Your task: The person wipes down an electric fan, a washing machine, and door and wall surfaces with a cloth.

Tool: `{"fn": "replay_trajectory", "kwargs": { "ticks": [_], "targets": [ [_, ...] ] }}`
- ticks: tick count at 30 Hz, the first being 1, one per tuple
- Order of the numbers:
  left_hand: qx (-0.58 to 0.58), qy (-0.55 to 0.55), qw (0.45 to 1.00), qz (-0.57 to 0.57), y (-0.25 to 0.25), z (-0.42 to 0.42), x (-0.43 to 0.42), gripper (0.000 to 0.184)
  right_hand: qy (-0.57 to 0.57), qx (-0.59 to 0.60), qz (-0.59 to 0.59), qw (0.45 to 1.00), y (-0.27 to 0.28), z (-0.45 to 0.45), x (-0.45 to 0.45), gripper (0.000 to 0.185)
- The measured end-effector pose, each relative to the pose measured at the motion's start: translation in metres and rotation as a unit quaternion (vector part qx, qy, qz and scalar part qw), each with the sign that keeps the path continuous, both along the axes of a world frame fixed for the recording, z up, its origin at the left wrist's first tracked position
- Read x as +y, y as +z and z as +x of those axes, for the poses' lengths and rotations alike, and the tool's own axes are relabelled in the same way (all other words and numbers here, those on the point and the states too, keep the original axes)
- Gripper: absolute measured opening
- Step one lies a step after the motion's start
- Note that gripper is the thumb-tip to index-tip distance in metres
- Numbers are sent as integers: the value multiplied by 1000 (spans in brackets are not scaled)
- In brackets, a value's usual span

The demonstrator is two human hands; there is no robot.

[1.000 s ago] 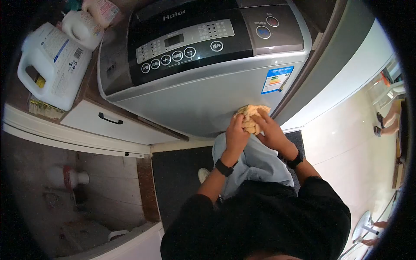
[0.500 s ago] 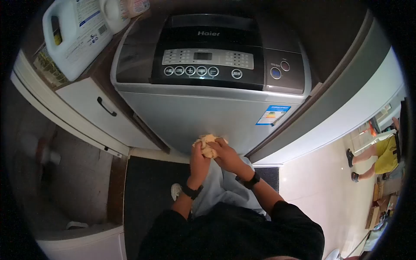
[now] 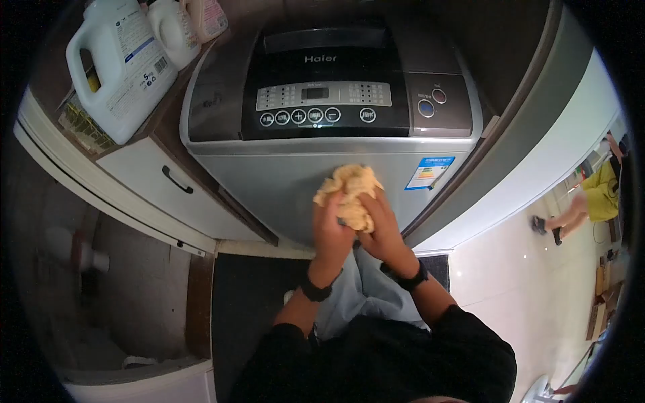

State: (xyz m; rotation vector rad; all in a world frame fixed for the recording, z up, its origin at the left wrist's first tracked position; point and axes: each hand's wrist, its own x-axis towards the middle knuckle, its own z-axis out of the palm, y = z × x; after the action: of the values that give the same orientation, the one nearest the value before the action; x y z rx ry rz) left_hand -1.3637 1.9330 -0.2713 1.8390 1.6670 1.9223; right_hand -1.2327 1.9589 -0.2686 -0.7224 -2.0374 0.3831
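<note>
Cloth (image 3: 353, 185), yellow and crumpled, is before the middle of the washer (image 3: 269, 178); whether it touches the front, I cannot tell. The left hand (image 3: 332, 232) and right hand (image 3: 384, 228) have hold of it together, fingers partly curled and bunching it from the side away from the washer. So far, it is gathered up, neither spread out nor set down; how much handling is done or left does not show. A jug (image 3: 131, 80) stands left of the washer.
</note>
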Motion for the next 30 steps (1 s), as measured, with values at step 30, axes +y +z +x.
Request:
{"fn": "replay_trajectory", "kwargs": {
  "ticks": [30],
  "targets": [
    [31,160,953,-257,-107,-169,-38,44,255,-175,-148,939,-86,-153,8,66]
  ]
}}
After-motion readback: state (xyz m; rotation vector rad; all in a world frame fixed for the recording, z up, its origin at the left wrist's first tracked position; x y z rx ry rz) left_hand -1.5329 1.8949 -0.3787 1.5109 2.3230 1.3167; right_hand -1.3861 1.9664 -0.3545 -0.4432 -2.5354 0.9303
